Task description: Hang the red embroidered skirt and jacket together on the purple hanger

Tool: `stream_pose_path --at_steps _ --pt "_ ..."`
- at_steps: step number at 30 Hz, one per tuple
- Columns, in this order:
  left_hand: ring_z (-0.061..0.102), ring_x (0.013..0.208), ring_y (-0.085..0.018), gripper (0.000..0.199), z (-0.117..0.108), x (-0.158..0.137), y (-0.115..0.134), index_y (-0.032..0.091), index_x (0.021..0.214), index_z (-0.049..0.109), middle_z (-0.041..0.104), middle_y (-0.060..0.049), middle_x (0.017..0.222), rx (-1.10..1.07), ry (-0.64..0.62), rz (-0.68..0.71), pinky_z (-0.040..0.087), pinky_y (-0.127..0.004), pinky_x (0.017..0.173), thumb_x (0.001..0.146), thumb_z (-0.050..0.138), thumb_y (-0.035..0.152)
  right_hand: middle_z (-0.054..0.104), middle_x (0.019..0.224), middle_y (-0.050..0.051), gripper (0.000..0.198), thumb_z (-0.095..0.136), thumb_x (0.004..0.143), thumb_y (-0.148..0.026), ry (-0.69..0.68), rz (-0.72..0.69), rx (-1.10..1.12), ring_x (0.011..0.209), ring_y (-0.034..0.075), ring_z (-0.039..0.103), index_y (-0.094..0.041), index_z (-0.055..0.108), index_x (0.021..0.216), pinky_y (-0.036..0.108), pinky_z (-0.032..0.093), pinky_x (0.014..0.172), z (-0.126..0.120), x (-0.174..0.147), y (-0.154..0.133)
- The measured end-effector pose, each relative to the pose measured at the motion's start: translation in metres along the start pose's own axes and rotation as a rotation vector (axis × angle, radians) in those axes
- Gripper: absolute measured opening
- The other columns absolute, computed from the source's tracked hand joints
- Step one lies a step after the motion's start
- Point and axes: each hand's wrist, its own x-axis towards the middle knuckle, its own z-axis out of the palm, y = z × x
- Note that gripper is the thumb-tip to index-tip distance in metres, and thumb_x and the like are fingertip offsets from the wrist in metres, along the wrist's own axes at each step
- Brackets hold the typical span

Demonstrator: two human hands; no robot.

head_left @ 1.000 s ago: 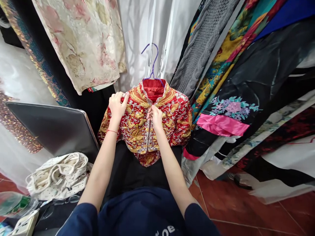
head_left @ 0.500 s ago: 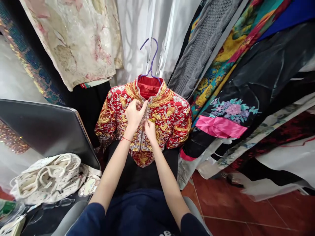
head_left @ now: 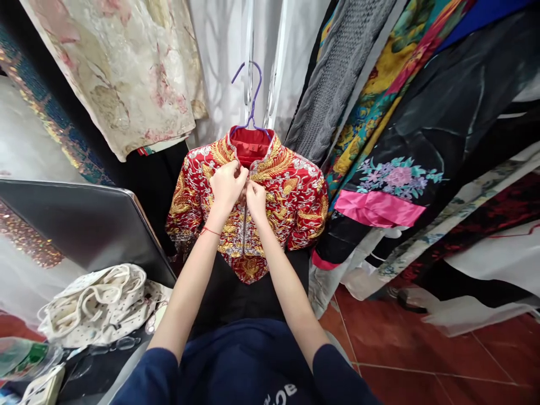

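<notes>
A short red jacket embroidered in gold and silver [head_left: 301, 194] lies upright in front of the person, facing the camera, its collar at the top and its pointed lower hem over black cloth [head_left: 248, 301]. A purple wire hanger [head_left: 253, 103] sits inside its neck, the hook standing up before a white curtain [head_left: 223, 56].

Both hands meet at the jacket's front, just below the collar. The left hand [head_left: 228, 183] is bent over the front edge with its fingertips drawn together on it; the right hand [head_left: 255, 198] pinches the edge just beside and slightly lower. The fingers cover what they grip, so exactly which part of the fastening is held is hard to make out. Below them a silvery front seam [head_left: 243, 228] runs down the jacket. A thin red cord bracelet [head_left: 206, 229] circles the left wrist, and the person wears a navy-blue short-sleeved shirt [head_left: 236, 360].

To the left stands a dark, glossy flat panel [head_left: 80, 225], with a crumpled cream cloth bundle with dark spots [head_left: 99, 306] in front of it. Near that are a clear plastic bottle with a green label [head_left: 27, 360] and a cream power strip [head_left: 44, 388]. To the right hang a grey cable-knit garment [head_left: 327, 95] and a black garment with a bright pink satin band [head_left: 379, 208], above a reddish-brown tiled floor [head_left: 392, 337].
</notes>
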Motion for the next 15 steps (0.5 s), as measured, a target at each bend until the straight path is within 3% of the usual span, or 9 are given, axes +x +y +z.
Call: stream_pose_path --at_steps 4,7,12,15 --pt "0.045 0.06 -0.013 0.028 -0.014 0.004 0.001 0.02 0.06 0.043 0.057 -0.001 0.062 0.005 -0.091 0.013 0.026 -0.029 0.059 0.085 0.054 0.029 0.056 0.051 -0.003 0.049 0.047 0.096 -0.057 -0.043 0.12 0.164 0.04 0.009 0.047 -0.021 0.051 0.062 0.022 0.039 0.042 0.004 -0.002 -0.008" --pt "0.042 0.058 -0.012 0.029 -0.019 0.004 0.0 0.02 0.059 0.039 0.054 0.0 0.06 -0.021 -0.133 0.025 0.025 -0.028 0.058 0.083 0.054 0.028 0.054 0.049 -0.004 0.046 0.047 0.097 -0.053 -0.029 0.173 0.221 0.039 0.01 0.047 -0.021 0.051 0.064 0.023 0.038 0.041 0.008 -0.002 -0.015" --pt "0.037 0.055 -0.011 0.032 -0.019 0.003 -0.002 0.02 0.057 0.034 0.045 0.003 0.055 -0.112 -0.1 -0.007 0.025 -0.028 0.058 0.081 0.054 0.025 0.046 0.041 -0.007 0.037 0.044 0.097 -0.035 0.042 0.169 0.178 0.034 0.01 0.04 -0.021 0.054 0.065 0.023 0.034 0.038 0.012 -0.008 -0.015" --pt "0.032 0.053 -0.011 0.034 -0.017 0.005 -0.003 0.021 0.057 0.03 0.035 0.004 0.053 -0.233 -0.056 -0.044 0.024 -0.028 0.057 0.082 0.053 0.023 0.048 0.042 -0.005 0.038 0.038 0.096 -0.03 -0.024 0.295 0.137 0.036 0.011 0.043 -0.021 0.055 0.063 0.023 0.036 0.041 0.008 -0.019 -0.002"
